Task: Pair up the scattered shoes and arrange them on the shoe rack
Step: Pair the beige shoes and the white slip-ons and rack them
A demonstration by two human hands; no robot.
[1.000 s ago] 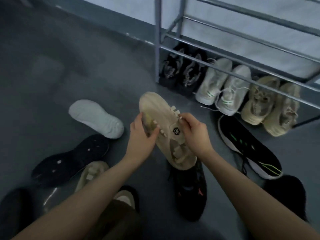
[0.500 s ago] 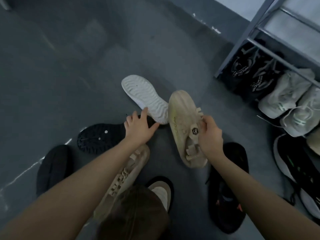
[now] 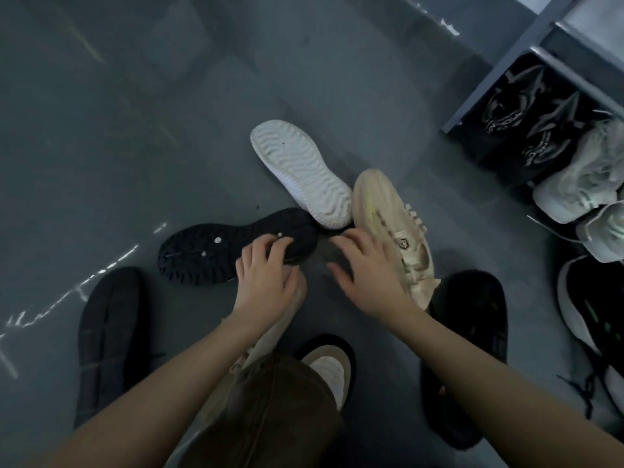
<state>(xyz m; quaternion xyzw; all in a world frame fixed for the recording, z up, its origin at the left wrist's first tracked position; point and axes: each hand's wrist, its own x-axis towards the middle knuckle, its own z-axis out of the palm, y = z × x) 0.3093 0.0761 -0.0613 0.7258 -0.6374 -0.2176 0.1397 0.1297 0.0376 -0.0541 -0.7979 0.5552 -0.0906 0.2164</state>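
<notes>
Beige shoe (image 3: pixel 393 228) on its side, centre floor; white shoe (image 3: pixel 300 172) sole-up just beyond, touching a sole-up black shoe (image 3: pixel 233 244); shoe rack (image 3: pixel 540 62) far right holds black and pale pairs

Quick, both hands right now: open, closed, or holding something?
Left hand: fingers curled onto the second beige shoe beneath it, apparently gripping its toe.
Right hand: open, fingers spread, holding nothing; the beige shoe lies beside it.

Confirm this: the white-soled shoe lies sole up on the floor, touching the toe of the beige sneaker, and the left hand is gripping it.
Wrong on the hand. In the head view the left hand reaches over the black-soled shoe, clear of the white-soled shoe, which does lie sole up against the beige sneaker.
</notes>
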